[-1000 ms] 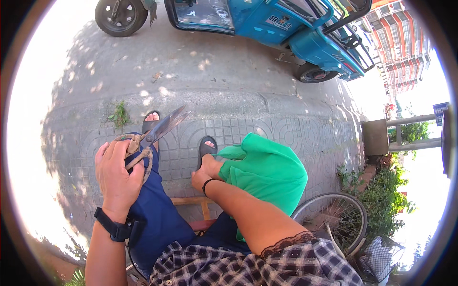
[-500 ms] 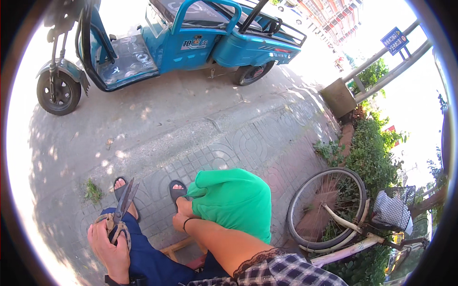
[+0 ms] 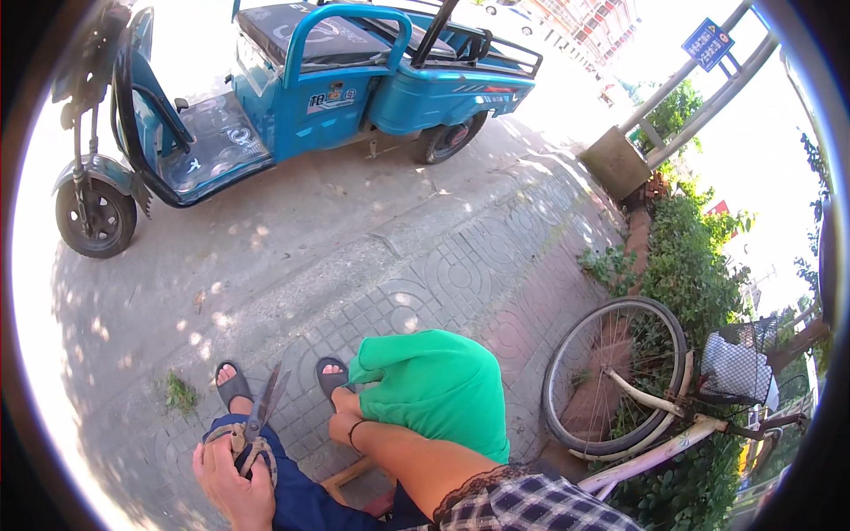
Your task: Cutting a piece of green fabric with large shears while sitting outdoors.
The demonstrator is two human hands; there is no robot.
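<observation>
My left hand [image 3: 232,487] is closed on the wrapped handles of large scissors [image 3: 264,416], held over my blue trouser leg [image 3: 297,487]; their blades point up. My right hand [image 3: 342,427] reaches down beside my bare ankle and the lower left of a green cloth [image 3: 434,389], which drapes over my right leg. Its fingers are curled, and what they grip is too hidden to name. Two dark sandals [image 3: 332,376] are on my feet. Part of a wooden frame [image 3: 350,473] shows between my legs.
A blue cargo tricycle [image 3: 328,106] stands ahead on the pavement [image 3: 416,283]. A bicycle [image 3: 646,447] with a wire basket [image 3: 735,363] is close on my right, beside plants [image 3: 686,257]. A sign [image 3: 708,42] on metal bars and a concrete block [image 3: 614,164] are farther right.
The view has lifted and turned, bringing more of the tricycle and bicycle into sight; my hands now sit lower in the picture, with the scissors still in the left and the right still at the ankle.
</observation>
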